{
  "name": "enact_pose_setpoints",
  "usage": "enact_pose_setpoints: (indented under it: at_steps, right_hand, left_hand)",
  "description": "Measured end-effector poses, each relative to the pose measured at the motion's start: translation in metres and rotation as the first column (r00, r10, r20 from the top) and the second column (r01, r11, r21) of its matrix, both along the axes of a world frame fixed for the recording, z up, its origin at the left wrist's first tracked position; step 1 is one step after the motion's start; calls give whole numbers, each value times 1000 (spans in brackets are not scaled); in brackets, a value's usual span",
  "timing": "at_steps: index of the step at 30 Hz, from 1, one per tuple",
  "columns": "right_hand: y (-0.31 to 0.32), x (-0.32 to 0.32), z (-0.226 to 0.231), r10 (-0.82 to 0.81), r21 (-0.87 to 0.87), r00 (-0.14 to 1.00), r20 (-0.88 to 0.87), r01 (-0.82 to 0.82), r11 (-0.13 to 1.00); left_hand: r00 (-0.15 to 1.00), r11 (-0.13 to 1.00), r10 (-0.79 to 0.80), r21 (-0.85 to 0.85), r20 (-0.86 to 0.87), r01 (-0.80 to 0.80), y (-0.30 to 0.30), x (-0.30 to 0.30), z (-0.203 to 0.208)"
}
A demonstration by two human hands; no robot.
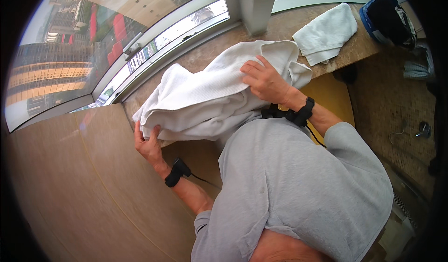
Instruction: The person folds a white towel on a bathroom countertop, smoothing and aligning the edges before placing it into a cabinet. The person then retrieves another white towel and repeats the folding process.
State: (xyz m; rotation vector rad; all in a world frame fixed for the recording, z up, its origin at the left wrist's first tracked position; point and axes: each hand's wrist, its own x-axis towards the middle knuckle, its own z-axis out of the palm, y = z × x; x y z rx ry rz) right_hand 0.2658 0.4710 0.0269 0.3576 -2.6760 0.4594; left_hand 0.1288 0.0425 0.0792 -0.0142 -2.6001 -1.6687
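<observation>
Lg. white towel mid-frame along the table, long axis slanting lower L to upper R, spanning betw. both hands. L hand at its lower-L corner, grip closed, thumb & fingers pinching cloth; R hand nearer upper-R end, fingers half-curled over a fold, can't tell if gripping. Soft, matte, fine-ribbed fabric, rumpled; table = mottled brown stone. Smaller folded white cloth upper R.

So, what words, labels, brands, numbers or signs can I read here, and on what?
None can be read.
White cloth: no lettering visible.
Folded cloth: no lettering visible.
Grey shirt: no lettering visible.
Buildings outside: any signs are too small and blurred to read.
</observation>
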Motion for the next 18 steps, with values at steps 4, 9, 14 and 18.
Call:
enact_pose_setpoints:
  at_steps: [4,9,14,18]
  right_hand:
    - [4,-3,10,-56,-181,994,-89,39,983]
    - [10,-8,15,-81,-291,997,9,80,953]
    - [14,-13,20,-53,-293,996,71,72,954]
    - [9,-18,32,-50,-239,992,-116,21,971]
  left_hand:
    - [999,999,-9,-53,-51,7,-10,5,-2]
    - [996,869,75,-487,-41,-86,-57,0,-28]
    - [992,662,94,-739,-86,-127,-38,6,-13]
    - [900,575,-83,-758,-427,-307,13,20,15]
